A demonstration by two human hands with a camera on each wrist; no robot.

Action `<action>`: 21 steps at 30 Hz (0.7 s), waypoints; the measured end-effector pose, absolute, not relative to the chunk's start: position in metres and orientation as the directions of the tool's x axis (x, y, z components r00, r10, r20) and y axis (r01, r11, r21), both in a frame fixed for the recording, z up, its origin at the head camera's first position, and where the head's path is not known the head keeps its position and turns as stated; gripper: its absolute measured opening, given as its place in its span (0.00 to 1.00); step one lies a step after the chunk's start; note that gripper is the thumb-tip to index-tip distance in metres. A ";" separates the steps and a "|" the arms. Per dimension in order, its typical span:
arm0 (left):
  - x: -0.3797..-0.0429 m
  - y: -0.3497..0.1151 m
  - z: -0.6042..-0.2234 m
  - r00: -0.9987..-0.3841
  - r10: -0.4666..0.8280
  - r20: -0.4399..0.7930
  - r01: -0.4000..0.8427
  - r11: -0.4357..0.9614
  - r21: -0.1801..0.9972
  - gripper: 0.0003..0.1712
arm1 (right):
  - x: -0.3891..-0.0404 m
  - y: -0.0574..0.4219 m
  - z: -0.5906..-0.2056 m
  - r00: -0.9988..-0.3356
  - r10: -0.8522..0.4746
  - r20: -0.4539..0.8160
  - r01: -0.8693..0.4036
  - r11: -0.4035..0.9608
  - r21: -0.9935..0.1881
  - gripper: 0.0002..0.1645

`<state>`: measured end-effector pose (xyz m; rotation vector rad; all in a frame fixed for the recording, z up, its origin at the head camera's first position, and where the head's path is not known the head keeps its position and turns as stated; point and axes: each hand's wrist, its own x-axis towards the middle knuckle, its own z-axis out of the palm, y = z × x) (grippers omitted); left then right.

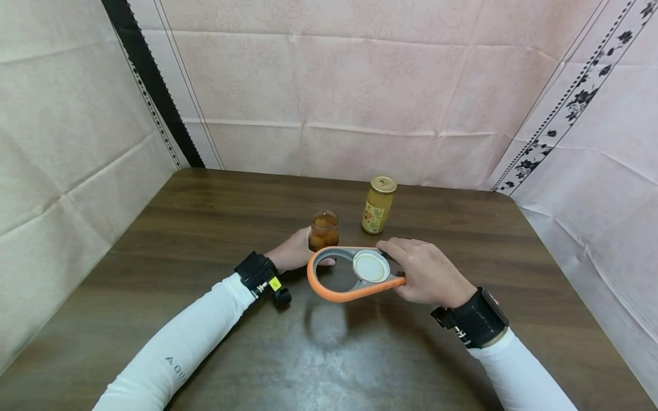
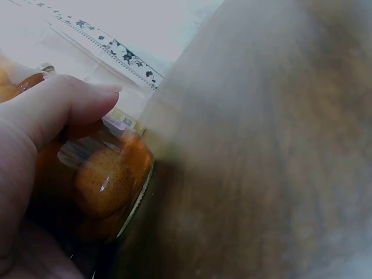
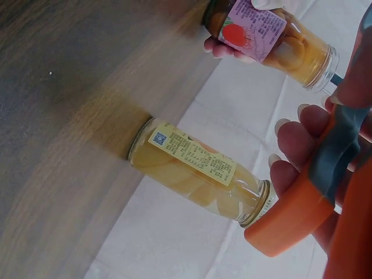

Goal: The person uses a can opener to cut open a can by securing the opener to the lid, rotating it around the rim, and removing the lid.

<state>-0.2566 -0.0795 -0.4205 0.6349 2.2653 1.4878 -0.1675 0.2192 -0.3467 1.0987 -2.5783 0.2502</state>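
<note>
My left hand [image 1: 294, 251] grips a glass jar [image 1: 324, 225] of orange fruit in syrup, its mouth uncovered. In the left wrist view my thumb lies over the glass and whole fruit [image 2: 103, 181] shows inside. A purple label [image 3: 253, 29] faces the right wrist camera. The handle end of an orange and grey jar opener [image 1: 336, 297] is in my right hand [image 1: 432, 271]. Within the opener's frame sits a round whitish lid [image 1: 371, 266]. The opener is held above the table, just in front of the jar and overlapping its lower part in the head view.
A second jar [image 1: 378, 206] of yellow fruit, with a gold lid, stands upright behind my right hand. The dark wooden table [image 1: 236, 211] is bordered by pale cloth hangings [image 1: 329, 85] at the back and both sides.
</note>
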 end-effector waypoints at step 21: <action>-0.279 -0.077 -0.423 -0.852 0.523 -0.018 0.176 0.318 0.932 0.33 | -0.169 0.218 -0.349 -0.651 -0.676 0.346 -0.727 0.685 -0.031 0.38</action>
